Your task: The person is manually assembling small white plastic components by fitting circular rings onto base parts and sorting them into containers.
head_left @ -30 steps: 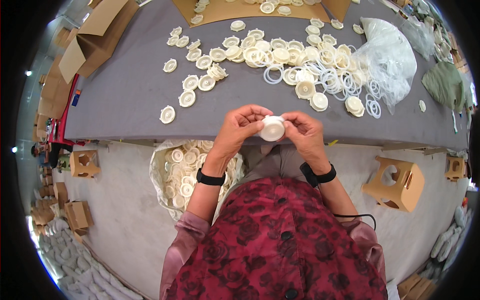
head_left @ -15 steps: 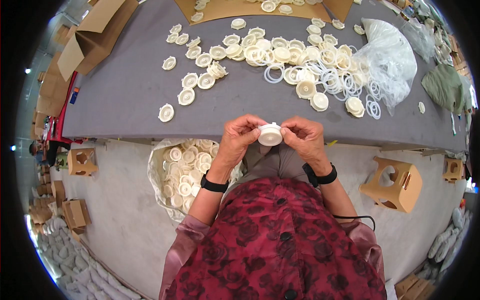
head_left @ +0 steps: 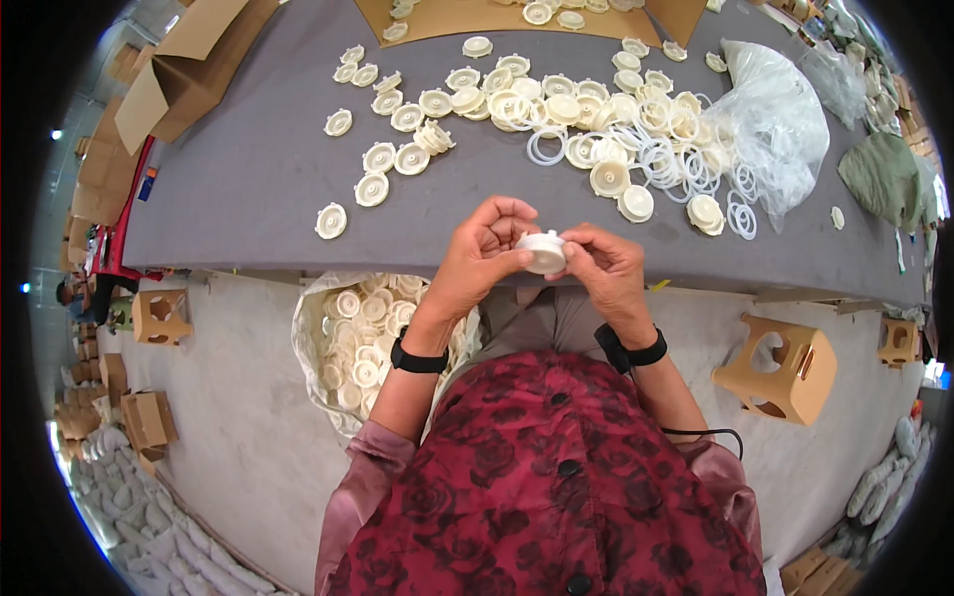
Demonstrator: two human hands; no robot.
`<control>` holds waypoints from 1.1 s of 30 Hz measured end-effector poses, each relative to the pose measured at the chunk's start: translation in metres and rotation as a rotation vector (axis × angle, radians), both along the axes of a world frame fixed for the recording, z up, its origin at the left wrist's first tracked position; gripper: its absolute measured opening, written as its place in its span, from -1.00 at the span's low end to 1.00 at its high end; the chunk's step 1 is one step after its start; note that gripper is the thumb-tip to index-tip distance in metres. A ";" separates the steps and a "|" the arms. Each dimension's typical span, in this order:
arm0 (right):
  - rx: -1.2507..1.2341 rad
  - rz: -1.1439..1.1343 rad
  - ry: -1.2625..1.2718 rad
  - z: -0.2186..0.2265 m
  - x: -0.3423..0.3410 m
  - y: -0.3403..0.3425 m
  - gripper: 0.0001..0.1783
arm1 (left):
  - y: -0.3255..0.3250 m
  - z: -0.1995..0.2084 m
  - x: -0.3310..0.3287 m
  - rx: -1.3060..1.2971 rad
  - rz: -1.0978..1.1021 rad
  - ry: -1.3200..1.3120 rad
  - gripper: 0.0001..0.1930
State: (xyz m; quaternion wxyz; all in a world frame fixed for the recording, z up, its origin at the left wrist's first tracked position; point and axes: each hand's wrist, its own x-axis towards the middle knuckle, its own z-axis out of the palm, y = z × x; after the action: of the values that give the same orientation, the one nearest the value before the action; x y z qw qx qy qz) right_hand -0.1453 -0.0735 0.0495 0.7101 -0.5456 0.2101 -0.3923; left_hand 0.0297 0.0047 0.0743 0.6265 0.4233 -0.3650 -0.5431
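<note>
A round white plastic cap (head_left: 544, 253) with small lugs on its rim is held up over the table's front edge. My right hand (head_left: 604, 270) pinches its right side between thumb and fingers. On its left side my left hand (head_left: 484, 250) touches it with the thumb, the other fingers curled loosely above. Whether a ring sits on the cap cannot be made out. Beyond the hands a heap of similar cream caps (head_left: 608, 179) lies on the grey table (head_left: 248, 189), mixed with clear sealing rings (head_left: 659, 159).
A white sack (head_left: 310, 372) full of caps stands on the floor beside my left forearm. A clear plastic bag (head_left: 770, 129) lies right of the heap. Cardboard boxes (head_left: 184, 84) stand at the far left, another (head_left: 477, 22) at the back. Tan stools (head_left: 780, 368) flank me.
The cap has tilted and turned slightly to the right. My left fingers have lifted and loosened from its rim, while my right hand keeps its pinch.
</note>
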 end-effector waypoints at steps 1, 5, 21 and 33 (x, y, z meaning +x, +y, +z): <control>-0.003 0.005 -0.003 0.000 0.001 0.000 -0.82 | 0.002 -0.009 0.000 -0.003 0.005 -0.003 -0.68; 0.089 -0.023 -0.111 -0.004 0.000 0.001 -0.84 | 0.009 -0.051 -0.006 -0.065 0.065 0.209 -0.74; -0.141 0.061 0.186 -0.005 -0.007 -0.003 -0.84 | 0.016 -0.033 0.010 -0.126 0.013 -0.105 -0.91; -0.386 0.070 0.318 -0.005 0.001 -0.002 -0.69 | 0.089 0.027 0.076 0.223 -0.217 -1.442 -0.85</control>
State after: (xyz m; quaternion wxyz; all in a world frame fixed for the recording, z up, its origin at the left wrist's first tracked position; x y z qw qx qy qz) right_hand -0.1441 -0.0756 0.0443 0.5642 -0.7328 0.2213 -0.3095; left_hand 0.1056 0.0941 0.1010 0.1270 0.6980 -0.6686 -0.2230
